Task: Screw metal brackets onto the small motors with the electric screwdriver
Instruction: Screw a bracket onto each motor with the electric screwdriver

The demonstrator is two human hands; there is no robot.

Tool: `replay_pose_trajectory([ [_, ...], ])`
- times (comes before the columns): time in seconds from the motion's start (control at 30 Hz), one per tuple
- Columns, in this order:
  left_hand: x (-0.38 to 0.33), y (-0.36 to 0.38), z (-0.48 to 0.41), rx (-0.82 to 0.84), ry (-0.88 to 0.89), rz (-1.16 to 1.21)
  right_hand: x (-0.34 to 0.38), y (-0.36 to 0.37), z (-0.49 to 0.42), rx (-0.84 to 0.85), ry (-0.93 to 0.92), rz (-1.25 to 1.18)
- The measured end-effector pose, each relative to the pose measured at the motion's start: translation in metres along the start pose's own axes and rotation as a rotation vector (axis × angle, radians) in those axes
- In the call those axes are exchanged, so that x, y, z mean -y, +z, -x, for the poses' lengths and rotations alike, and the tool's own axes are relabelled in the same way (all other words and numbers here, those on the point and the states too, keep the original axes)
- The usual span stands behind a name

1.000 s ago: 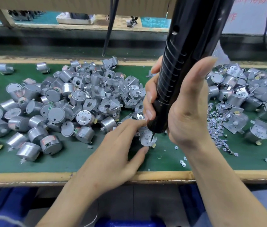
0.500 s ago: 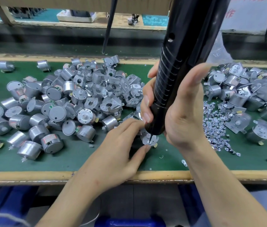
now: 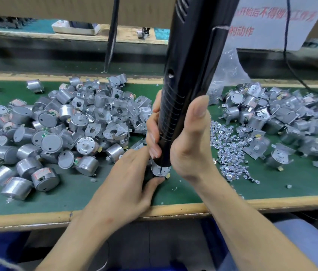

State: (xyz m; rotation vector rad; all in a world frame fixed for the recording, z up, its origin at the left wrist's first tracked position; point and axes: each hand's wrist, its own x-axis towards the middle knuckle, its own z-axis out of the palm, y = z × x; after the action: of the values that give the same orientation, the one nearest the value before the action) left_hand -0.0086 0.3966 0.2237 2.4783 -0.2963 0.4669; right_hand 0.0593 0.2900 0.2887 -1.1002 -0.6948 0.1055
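On the green mat [image 3: 95, 194] just in from the wooden front edge [image 3: 232, 204], I have one small motor [image 3: 159, 170] standing with its flat face up. My left hand [image 3: 123, 184] pinches it: the thumb presses its near side and the other fingers curl round the far side, so most of the body is hidden. My right hand [image 3: 189, 145] is wrapped round the ribbed lower part of the black electric screwdriver [image 3: 189, 75], thumb up along the near side and fingertips [image 3: 155, 151] showing on the left of the barrel. The tool stands nearly upright, leaning a little to the right at the top, and its thin bit [image 3: 161, 168] touches the motor's face. I cannot tell whether a bracket sits under my fingers.

To the left lies a big heap of loose motors and brackets [image 3: 72, 126]. Several cans carry reddish labels, such as the one [image 3: 45, 178] near the front, but the print is too small to read. To the right is a second heap of motors with brackets on [image 3: 267, 118], blurred. Between that heap and my right wrist is a scatter of small shiny screws [image 3: 230, 151], and behind them a crumpled clear bag [image 3: 226, 75].

Behind the tool hangs a white sheet [image 3: 267, 36] with red Chinese writing. I can make out "不得做", "工作" and "的动作"; the rest is cut off or blurred. A black cord [image 3: 112, 34] hangs down at the back.
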Motion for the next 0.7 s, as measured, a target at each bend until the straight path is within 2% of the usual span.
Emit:
replay_pose_trajectory([
  [0.13,-0.001,-0.001,0.000,0.015,-0.022,-0.018,0.004,0.004,0.006,-0.019,-0.007,0.055],
  [0.37,-0.002,0.000,0.001,0.014,-0.055,-0.063,0.013,0.009,0.012,-0.192,-0.032,0.175],
  [0.53,0.000,0.002,0.002,0.019,-0.061,-0.070,0.026,0.000,0.004,-0.108,0.032,0.237],
  [0.7,0.002,0.001,0.003,0.043,-0.092,-0.073,0.047,-0.024,0.000,-0.069,0.008,0.245],
])
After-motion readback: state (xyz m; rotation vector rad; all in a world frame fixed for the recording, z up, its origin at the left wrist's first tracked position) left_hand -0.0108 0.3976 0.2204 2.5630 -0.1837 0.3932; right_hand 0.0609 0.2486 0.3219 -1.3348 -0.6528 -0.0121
